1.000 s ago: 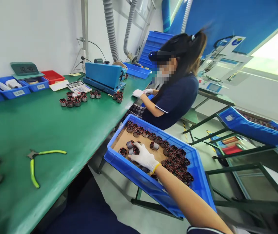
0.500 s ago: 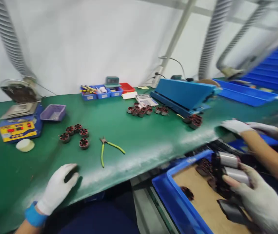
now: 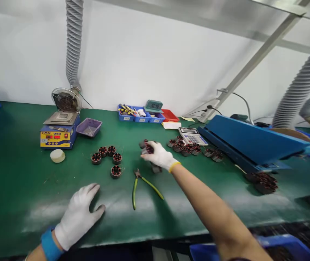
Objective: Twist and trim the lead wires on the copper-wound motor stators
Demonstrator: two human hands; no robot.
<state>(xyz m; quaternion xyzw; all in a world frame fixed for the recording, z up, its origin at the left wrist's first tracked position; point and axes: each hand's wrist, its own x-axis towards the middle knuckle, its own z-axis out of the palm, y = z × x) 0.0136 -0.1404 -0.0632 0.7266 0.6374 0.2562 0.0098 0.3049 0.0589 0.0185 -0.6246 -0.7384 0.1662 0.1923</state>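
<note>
My left hand [image 3: 80, 216], in a white glove with a blue wristband, lies open on the green table with its thumb apart and nothing in it. In a white glove with a yellow cuff, my right hand [image 3: 160, 156] grips several motor stators [image 3: 144, 146] just above or on the table; its fingers partly hide them. Green-handled side cutters [image 3: 138, 174] lie spread between my hands. Left of them sits a group of black and red stators [image 3: 116, 171] with thin wire ends. More stators [image 3: 187, 149] cluster to the right, by a calculator [image 3: 191, 137].
A blue solder pot [image 3: 58, 136] stands at left beside a purple tray [image 3: 89, 127] and a round white pad [image 3: 57, 156]. Small blue bins [image 3: 141, 117] and a red one [image 3: 170, 116] line the back. A blue slanted fixture [image 3: 252, 141] and stacked stators [image 3: 265, 182] occupy the right.
My right hand has moved from the blue bin at lower right to the table, carrying stators. The view has turned right to left. My left hand still rests on the table.
</note>
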